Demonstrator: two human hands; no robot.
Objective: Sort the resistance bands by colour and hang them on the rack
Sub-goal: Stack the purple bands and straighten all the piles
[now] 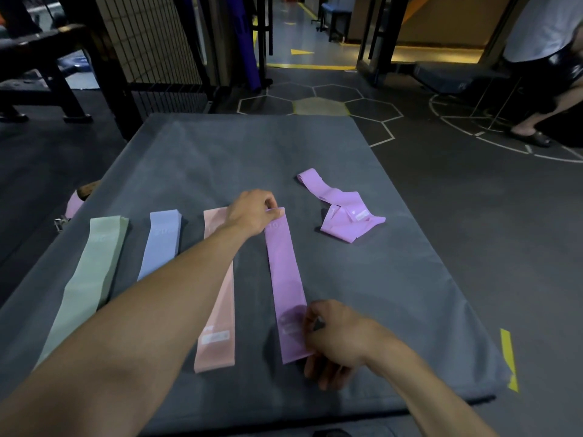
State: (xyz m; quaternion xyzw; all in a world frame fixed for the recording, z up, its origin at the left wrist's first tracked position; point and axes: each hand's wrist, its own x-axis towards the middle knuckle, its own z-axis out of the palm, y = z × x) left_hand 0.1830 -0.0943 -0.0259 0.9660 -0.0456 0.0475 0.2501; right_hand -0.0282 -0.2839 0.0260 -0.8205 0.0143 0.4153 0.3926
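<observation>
From the head camera we see a person in a white shirt and dark shorts standing at the far right of the room, one foot in a dark sandal. A black wire mesh panel rises beyond the far left corner of the bench, and a dark weight bench frame stands further left. The floor is dark, marked with white hexagon outlines, one filled yellow; a strip of yellow tape lies just beside the bench's right edge.

The bench is covered with a grey, slightly creased mat. On it lie four flat bands side by side, apart from one another: a green band, a blue band, a pink band and a purple band. A crumpled heap of purple bands lies near, to the right and further back.

Our left hand pinches the purple band's far end; the forearm crosses over the blue and pink bands. Our right hand pinches its near end, fingers curled at the edge.
</observation>
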